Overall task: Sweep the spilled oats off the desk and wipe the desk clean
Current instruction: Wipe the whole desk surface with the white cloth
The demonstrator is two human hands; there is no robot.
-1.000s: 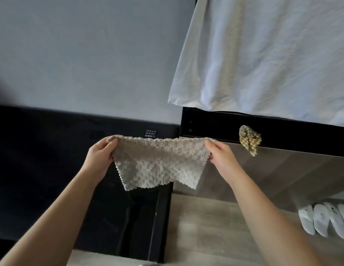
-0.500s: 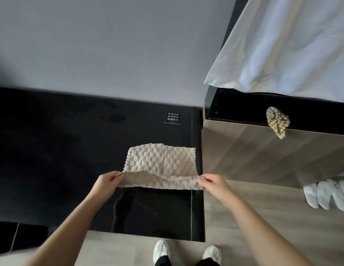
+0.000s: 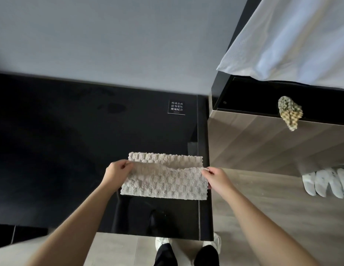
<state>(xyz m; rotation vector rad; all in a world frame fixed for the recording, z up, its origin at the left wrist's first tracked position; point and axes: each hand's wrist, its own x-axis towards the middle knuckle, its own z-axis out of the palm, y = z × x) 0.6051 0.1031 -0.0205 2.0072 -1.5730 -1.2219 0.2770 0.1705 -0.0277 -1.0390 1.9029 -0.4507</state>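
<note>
Black and glossy, the glass desk [image 3: 71, 150] fills the lower left of the view and meets a plain grey wall [image 3: 109, 45] far beyond the hands. Both hands are over the right end of the desk, and a beige cleaning cloth [image 3: 163, 181] with a bumpy checked texture is stretched between them. The left hand [image 3: 117, 172] pinches the left edge of the cloth's upper layer between thumb and curled fingers. The right hand [image 3: 217, 176] pinches the right corner of the same layer with its fingertips. The cloth is folded in two: one strip shows just beyond the hands and seems to lie on the desk, and the upper layer comes down toward the person. Its right side reaches the right edge of the desk.

Beyond the hands, near the wall, a small dark label [image 3: 176, 108] with white characters sits on the desk. To the right of the right hand stands a wooden cabinet [image 3: 263, 141], and a yellowish checked rag [image 3: 290, 114] hangs over its top edge. Above the cabinet a white sheet [image 3: 292, 39] hangs down. Right of the right hand, on the wooden floor [image 3: 282, 217], white slippers [image 3: 324, 183] lie side by side. Below the hands, past the near edge of the desk, the person's white shoes [image 3: 161, 242] are on the floor.
</note>
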